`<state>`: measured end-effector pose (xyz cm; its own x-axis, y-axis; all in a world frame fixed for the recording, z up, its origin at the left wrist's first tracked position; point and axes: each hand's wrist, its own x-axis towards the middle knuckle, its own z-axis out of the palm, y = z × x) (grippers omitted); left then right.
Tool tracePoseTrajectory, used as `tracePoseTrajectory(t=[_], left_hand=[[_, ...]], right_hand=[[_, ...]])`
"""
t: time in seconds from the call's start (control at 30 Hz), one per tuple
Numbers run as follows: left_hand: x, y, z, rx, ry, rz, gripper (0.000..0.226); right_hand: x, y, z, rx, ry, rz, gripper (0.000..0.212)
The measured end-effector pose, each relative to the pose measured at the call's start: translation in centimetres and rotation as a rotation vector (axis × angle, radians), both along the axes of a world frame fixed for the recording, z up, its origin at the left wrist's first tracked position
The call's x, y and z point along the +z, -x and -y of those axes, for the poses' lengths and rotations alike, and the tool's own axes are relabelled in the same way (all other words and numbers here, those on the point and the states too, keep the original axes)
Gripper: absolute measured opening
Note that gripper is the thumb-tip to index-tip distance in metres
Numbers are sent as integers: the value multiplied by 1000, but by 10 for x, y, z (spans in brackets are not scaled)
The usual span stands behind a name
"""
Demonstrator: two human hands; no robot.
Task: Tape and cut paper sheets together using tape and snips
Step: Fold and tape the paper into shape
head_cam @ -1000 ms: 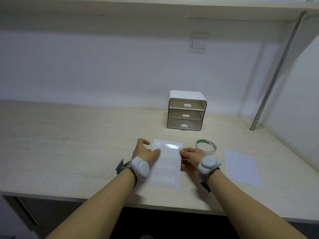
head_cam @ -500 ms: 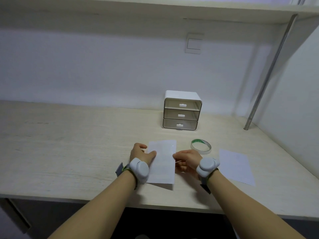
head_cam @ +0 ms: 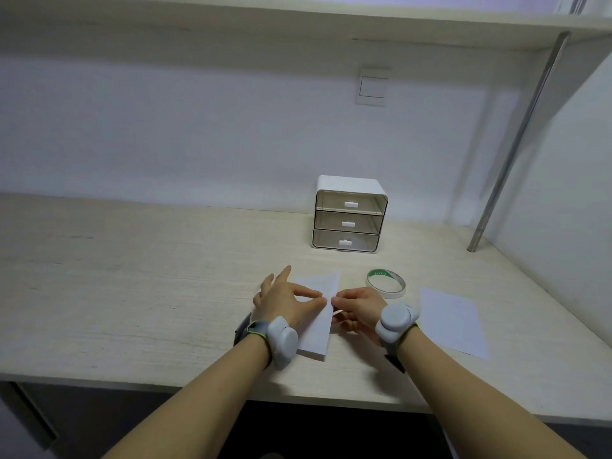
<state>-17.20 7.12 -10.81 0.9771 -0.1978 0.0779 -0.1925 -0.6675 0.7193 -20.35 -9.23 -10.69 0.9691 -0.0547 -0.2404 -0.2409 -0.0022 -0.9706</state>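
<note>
— So, what carries it all?

— Broadly, the pale wooden table [head_cam: 132, 293], with a shelf [head_cam: 265, 24] overhead and a metal pole [head_cam: 516, 140] slanting down to the right corner. At the back stands a small drawer unit [head_cam: 347, 215] with three drawers, all closed.

— And the paper?

— One loose sheet [head_cam: 453, 321] lies flat at the right, well apart from the hands. The other, the paper stack [head_cam: 318, 326] (it looks thicker than one sheet at the near corner, though I cannot count layers), sits between the hands, its right edge lifted off the table.

— Who has hold of it?

— Both. The left hand [head_cam: 284, 301] has its grip clamped on the stack's right edge, thumb against forefinger, other fingers spread. The right hand [head_cam: 357, 308] meets it at the same edge, fingers curled together; whether they pinch the paper, a thin pale strip under them, or both, I cannot tell.

— Tape?

— The tape roll [head_cam: 385, 283] lies flat just beyond the right hand, untouched.

— Snips?

— None in view.

— How far along, then?

— My guess is the stack is already joined in part and is being turned or folded at that edge. The loose sheet at the right is not yet attached, so more taping seems left, and I see no sign of cutting at this moment.
</note>
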Motion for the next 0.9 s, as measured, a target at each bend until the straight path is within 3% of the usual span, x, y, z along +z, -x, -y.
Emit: tracePoseTrajectory(t=[0.33,0.77,0.9], left_hand=[[4,-5,4,-24,-33,109,12],[2,-10,4,-45,0,66,20],[2,-9,5,13,123,0,21]], right_hand=[[2,-1,-2,70,196,72,20],[6,-6,0,100,296,81,17],[9,-4,1,111,316,91,20]])
